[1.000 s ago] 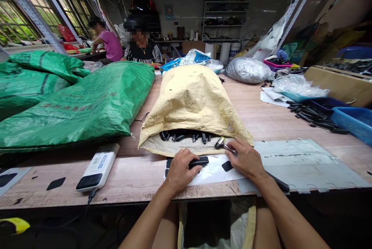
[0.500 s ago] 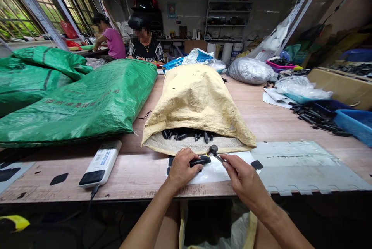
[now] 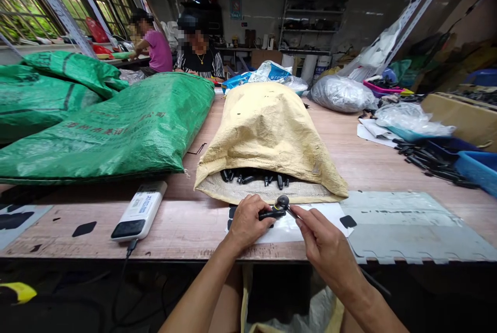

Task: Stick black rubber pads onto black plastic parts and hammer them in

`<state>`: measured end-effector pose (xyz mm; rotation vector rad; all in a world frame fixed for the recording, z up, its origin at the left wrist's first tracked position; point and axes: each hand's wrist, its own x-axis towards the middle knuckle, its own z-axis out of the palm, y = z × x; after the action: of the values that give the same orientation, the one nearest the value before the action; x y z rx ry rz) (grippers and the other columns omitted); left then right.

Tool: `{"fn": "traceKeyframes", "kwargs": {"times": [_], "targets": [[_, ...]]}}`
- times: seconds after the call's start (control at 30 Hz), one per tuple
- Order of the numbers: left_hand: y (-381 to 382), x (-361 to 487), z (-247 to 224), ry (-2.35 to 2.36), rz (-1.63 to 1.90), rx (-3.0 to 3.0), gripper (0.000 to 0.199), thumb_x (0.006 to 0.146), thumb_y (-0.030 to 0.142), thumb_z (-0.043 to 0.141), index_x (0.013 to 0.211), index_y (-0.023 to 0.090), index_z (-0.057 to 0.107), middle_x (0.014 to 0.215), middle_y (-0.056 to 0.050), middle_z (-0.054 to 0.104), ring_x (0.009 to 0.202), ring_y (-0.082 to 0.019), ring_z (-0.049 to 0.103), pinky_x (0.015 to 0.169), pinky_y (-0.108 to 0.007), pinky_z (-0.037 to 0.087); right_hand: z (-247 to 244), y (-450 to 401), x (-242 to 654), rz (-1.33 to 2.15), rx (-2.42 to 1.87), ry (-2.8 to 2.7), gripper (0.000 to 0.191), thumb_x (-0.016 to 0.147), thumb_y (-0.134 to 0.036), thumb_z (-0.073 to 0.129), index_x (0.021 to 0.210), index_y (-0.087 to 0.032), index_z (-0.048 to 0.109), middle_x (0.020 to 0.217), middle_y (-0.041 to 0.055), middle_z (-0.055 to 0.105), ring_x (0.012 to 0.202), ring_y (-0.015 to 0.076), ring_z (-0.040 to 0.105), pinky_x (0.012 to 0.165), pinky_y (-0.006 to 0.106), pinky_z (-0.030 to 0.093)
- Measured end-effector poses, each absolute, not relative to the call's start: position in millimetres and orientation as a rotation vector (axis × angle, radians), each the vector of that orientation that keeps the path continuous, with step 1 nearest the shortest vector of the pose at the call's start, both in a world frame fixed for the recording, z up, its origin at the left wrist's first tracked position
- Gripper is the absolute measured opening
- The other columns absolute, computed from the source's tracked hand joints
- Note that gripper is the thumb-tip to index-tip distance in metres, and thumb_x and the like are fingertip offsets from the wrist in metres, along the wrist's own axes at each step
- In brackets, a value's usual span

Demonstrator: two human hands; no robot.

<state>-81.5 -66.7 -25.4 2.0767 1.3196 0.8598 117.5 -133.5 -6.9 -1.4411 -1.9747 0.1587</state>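
My left hand (image 3: 248,223) is closed around a slim black plastic piece (image 3: 273,214), whose end points right. Pinched in my right hand (image 3: 328,242) is a small tool with a thin metal shaft and a round dark head (image 3: 282,201). The head lies against or just over the end of the black piece; contact is hard to tell. Under both hands lies a white sheet (image 3: 301,232) with black rounded patches. Just beyond, a yellow woven sack (image 3: 272,126) lies with its mouth towards me, several black pieces (image 3: 280,182) showing inside.
Green sacks (image 3: 155,110) fill the left side, with a cabled white power bank (image 3: 140,211) before them. At right are a translucent mat (image 3: 411,227), loose black pieces (image 3: 435,164) and a blue bin (image 3: 479,170). Below the table edge an open sack (image 3: 337,317) stands. Two people sit beyond.
The tool's round head has moved slightly left and down, closer to the black piece. Both hands keep their grip. The whole view has shifted a little.
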Motion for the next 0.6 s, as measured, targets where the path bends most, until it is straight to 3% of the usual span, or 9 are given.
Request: {"fn": "traceKeyframes", "kwargs": {"times": [0.27, 0.4, 0.6], "targets": [[-66.3, -81.2, -25.9, 1.343, 0.818, 2.106, 0.011, 0.074, 0.02, 0.078, 0.08, 0.021, 0.069, 0.081, 0.001, 0.06, 0.085, -0.019, 0.055, 0.077, -0.031, 0.04, -7.1, -134.0, 108.6, 0.157, -1.481, -2.031, 0.036, 0.101, -0.024, 0.039, 0.132, -0.03, 0.057, 0.1, 0.0046, 0.068, 0.083, 0.0182, 0.067, 0.075, 0.03, 0.054], [-65.9, -82.1, -26.3, 1.319, 0.862, 2.073, 0.015, 0.073, 0.018, 0.078, 0.086, 0.021, 0.071, 0.083, 0.0, 0.063, 0.088, -0.02, 0.056, 0.082, -0.033, 0.041, -2.9, -114.9, 138.1, -0.044, -1.61, -1.935, 0.028, 0.099, -0.03, 0.047, 0.122, -0.028, 0.063, 0.105, 0.0041, 0.069, 0.09, 0.0188, 0.067, 0.077, 0.03, 0.051], [-66.8, -84.4, -22.7, 1.278, 0.875, 2.035, 0.018, 0.07, 0.015, 0.078, 0.084, 0.02, 0.069, 0.086, 0.0, 0.064, 0.088, -0.02, 0.056, 0.079, -0.032, 0.041, -21.9, -79.1, 193.0, -0.346, -1.786, -1.988, 0.02, 0.095, -0.023, 0.052, 0.106, -0.023, 0.069, 0.091, 0.0051, 0.067, 0.093, 0.023, 0.061, 0.081, 0.035, 0.047]]}}
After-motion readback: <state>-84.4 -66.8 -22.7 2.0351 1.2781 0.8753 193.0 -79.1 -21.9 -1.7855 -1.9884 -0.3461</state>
